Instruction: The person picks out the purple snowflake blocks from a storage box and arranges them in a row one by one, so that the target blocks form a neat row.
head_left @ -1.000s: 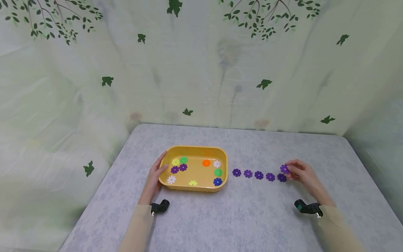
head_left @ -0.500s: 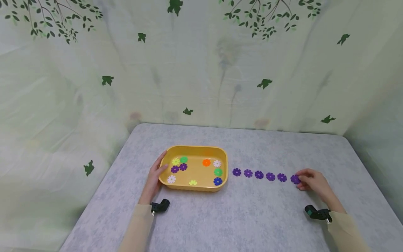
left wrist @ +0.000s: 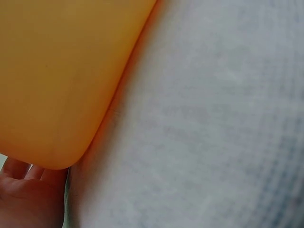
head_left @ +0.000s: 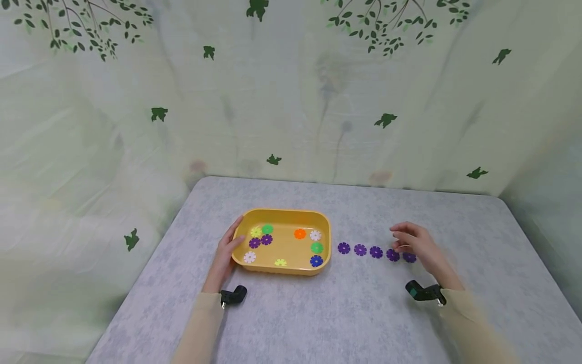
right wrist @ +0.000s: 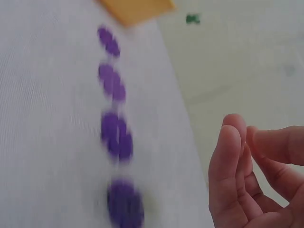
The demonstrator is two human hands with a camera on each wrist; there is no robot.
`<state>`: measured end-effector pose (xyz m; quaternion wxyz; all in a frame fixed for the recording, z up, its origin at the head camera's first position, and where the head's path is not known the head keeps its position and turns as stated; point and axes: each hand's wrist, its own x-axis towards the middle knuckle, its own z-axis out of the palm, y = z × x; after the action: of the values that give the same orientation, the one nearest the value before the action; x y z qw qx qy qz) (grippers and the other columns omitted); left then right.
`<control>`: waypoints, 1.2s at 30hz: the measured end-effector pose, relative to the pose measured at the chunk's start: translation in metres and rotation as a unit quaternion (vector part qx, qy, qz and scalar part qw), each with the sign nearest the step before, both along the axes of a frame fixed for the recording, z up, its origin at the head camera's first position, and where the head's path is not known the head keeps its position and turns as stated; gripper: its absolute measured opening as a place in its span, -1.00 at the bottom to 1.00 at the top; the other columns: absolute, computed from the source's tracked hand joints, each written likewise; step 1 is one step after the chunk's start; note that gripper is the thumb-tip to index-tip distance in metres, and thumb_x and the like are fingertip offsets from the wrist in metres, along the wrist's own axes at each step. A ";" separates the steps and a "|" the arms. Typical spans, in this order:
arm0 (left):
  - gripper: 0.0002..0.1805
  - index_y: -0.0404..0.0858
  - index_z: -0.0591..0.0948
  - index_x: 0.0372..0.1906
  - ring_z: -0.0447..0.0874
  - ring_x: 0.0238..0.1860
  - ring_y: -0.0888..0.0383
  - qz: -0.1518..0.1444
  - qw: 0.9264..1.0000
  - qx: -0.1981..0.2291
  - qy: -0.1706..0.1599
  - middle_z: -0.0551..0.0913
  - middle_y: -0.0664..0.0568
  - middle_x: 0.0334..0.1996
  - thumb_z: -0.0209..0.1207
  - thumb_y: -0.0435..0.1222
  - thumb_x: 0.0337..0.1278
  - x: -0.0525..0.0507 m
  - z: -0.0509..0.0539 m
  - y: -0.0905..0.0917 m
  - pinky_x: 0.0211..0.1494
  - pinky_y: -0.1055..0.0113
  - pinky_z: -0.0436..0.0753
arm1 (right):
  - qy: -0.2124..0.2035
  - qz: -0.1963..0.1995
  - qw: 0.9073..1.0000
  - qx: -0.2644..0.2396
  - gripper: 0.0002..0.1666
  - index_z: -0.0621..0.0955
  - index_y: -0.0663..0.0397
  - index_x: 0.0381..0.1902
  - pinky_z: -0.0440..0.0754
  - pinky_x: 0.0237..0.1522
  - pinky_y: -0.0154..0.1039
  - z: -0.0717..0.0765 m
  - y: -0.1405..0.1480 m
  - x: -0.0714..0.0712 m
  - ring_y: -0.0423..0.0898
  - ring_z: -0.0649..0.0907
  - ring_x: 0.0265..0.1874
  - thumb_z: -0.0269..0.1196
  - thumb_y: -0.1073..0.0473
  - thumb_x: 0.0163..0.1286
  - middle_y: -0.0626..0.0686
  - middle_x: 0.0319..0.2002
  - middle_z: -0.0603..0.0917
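Note:
My left hand (head_left: 224, 255) grips the left end of the yellow tray (head_left: 282, 271), its thumb over the rim and its fingers along the outside. The left wrist view shows the tray's wall (left wrist: 61, 85) close up, with part of the hand (left wrist: 33, 194) beneath its corner. Inside the tray lie flower-shaped discs, among them a purple disc (head_left: 267, 239), an orange disc (head_left: 300, 233) and a blue disc (head_left: 316, 261). To its right runs a row of purple flower discs (head_left: 376, 252). Above the row's right part hovers my right hand (head_left: 420, 247), holding nothing, fingers loosely bent; it hides the row's end.
A grey mottled table (head_left: 318, 318) carries everything. Behind it hangs a pale curtain (head_left: 291, 101) printed with leaves and branches. Each wrist wears a black camera mount, such as the right mount (head_left: 425, 291).
My right hand set a purple flower disc down at the row's right end, let it go, then rose and moved left. The left hand stays on the tray. The head view shifted slightly.

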<state>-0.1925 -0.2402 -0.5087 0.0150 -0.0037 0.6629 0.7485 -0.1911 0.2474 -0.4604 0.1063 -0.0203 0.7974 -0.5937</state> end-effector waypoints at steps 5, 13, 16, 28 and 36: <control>-0.42 -0.06 0.22 0.47 -0.05 0.45 0.20 0.001 1.000 0.003 -0.005 0.10 0.15 0.47 -0.01 -0.32 0.40 -0.002 0.000 0.001 0.42 0.24 0.10 | -0.003 0.036 0.998 -0.043 -0.54 0.39 0.47 0.14 0.66 -0.19 -0.27 0.007 -0.053 -0.012 -0.06 0.62 -0.34 0.06 0.16 0.50 0.44 -0.08 0.49; -0.39 -0.07 0.22 0.47 -0.06 0.45 0.24 0.007 1.000 0.009 -0.018 0.11 0.17 0.46 0.04 -0.31 0.37 -0.003 -0.001 0.004 0.43 0.28 0.09 | -0.021 0.111 0.988 -0.107 -0.61 0.42 0.47 0.09 0.67 -0.21 -0.19 0.018 -0.138 -0.021 -0.05 0.63 -0.37 0.06 0.23 0.47 0.36 -0.10 0.54; -0.39 -0.07 0.22 0.47 -0.05 0.45 0.24 0.010 1.000 0.007 -0.019 0.12 0.17 0.46 0.04 -0.31 0.37 -0.003 0.000 0.004 0.43 0.28 0.09 | -0.037 0.137 0.982 -0.124 -0.61 0.43 0.46 0.10 0.67 -0.20 -0.15 0.018 -0.165 -0.024 -0.07 0.64 -0.36 0.06 0.23 0.47 0.38 -0.05 0.52; -0.39 -0.10 0.20 0.48 -0.05 0.45 0.21 0.016 1.000 0.002 -0.018 0.10 0.14 0.47 0.02 -0.32 0.37 0.000 0.000 0.003 0.43 0.25 0.10 | -0.098 0.181 0.968 -0.147 -0.61 0.41 0.43 0.18 0.64 -0.10 -0.03 0.003 -0.248 -0.029 0.00 0.66 -0.27 0.02 0.31 0.47 0.37 0.13 0.48; -0.40 -0.09 0.20 0.48 -0.04 0.45 0.22 0.016 1.000 -0.002 -0.007 0.11 0.16 0.46 0.01 -0.32 0.38 0.001 0.002 0.003 0.42 0.26 0.12 | -0.113 0.201 0.968 -0.095 -0.58 0.42 0.34 0.22 0.66 -0.14 -0.12 -0.003 -0.275 -0.032 0.16 0.62 -0.09 0.00 0.33 0.44 0.25 0.16 0.49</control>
<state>-0.1915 -0.2376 -0.5072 0.0076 -0.0195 0.6640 0.7474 -0.2232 -0.0272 -0.4637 0.3106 -0.1227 0.6998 -0.6315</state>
